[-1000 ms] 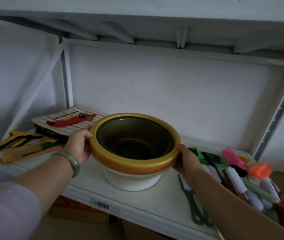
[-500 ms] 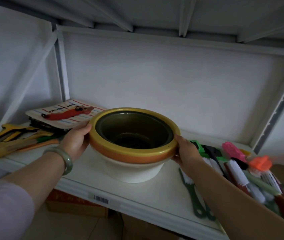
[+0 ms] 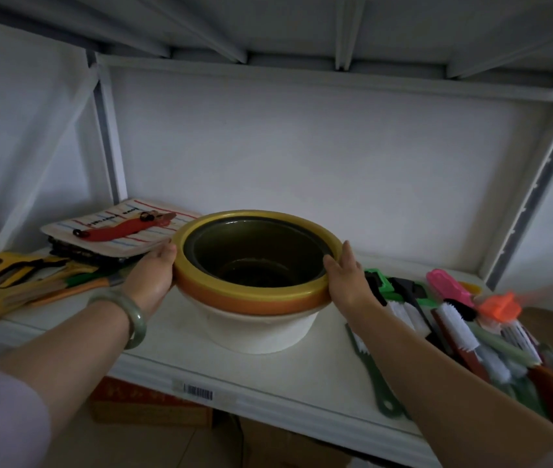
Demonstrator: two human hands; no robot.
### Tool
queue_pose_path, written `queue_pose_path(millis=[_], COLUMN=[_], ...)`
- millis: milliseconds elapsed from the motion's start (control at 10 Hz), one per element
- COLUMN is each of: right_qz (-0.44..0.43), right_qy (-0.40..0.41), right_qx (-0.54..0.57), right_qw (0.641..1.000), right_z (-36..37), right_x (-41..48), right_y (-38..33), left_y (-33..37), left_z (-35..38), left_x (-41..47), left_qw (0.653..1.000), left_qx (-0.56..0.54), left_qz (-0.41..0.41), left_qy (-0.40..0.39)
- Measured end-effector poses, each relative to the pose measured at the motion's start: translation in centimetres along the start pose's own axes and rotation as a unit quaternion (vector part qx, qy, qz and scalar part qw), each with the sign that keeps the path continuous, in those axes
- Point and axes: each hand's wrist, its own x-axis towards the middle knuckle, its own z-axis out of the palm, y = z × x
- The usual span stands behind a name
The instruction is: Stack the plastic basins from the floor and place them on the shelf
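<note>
A stack of nested plastic basins [image 3: 258, 298] stands on the white shelf [image 3: 180, 352], in the middle. The top rim is yellow, an orange rim lies under it, and the lowest basin is white. The inside looks dark olive. My left hand [image 3: 152, 275] presses flat against the left side of the rims, with a green bangle on the wrist. On the right side of the rims lies my right hand [image 3: 347, 282], fingers straight and pointing up. Both palms touch the stack; the fingers do not curl under it.
To the left lie a striped packet with a red tool [image 3: 116, 228] and several yellow and orange handled tools [image 3: 32, 282]. A pile of brushes [image 3: 471, 325] fills the right of the shelf. A green brush [image 3: 376, 376] lies near the front edge. Cardboard boxes [image 3: 150, 407] stand below.
The stack has slid a little deeper onto the shelf. My fingers have straightened along the rims, and the view has tilted up slightly.
</note>
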Motion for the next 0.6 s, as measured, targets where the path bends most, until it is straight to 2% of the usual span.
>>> queue_pose_path(millis=[100,200,300,500,600], right_qz=[-0.022,-0.02,-0.019,0.015,-0.001], right_qy=[-0.001,-0.004,-0.02,-0.05,-0.063], right_qx=[-0.016,-0.021,-0.033,-0.044,-0.039], right_qw=[1.0,1.0,0.999,0.998,0.997], right_z=[0.2,0.2,-0.2,-1.6,-2.7], right_x=[-0.2,-0.2,-0.6,-4.8,-8.6], right_y=[0.0,-0.2,-0.6,-0.8,-0.8], left_y=[0.9,1.8,2.5,4.5,5.6], left_z=[0.3,1.0,1.1,-0.5,-1.9], left_x=[-1.2,-1.9,-2.1,-6.7,-13.5], left_qw=[0.998,0.987,0.976,0.988,0.983], left_qx=[0.045,0.147,0.205,0.14,0.169], left_qz=[0.032,0.062,0.059,0.001,0.003], left_qy=[0.008,0.023,0.032,-0.062,-0.073])
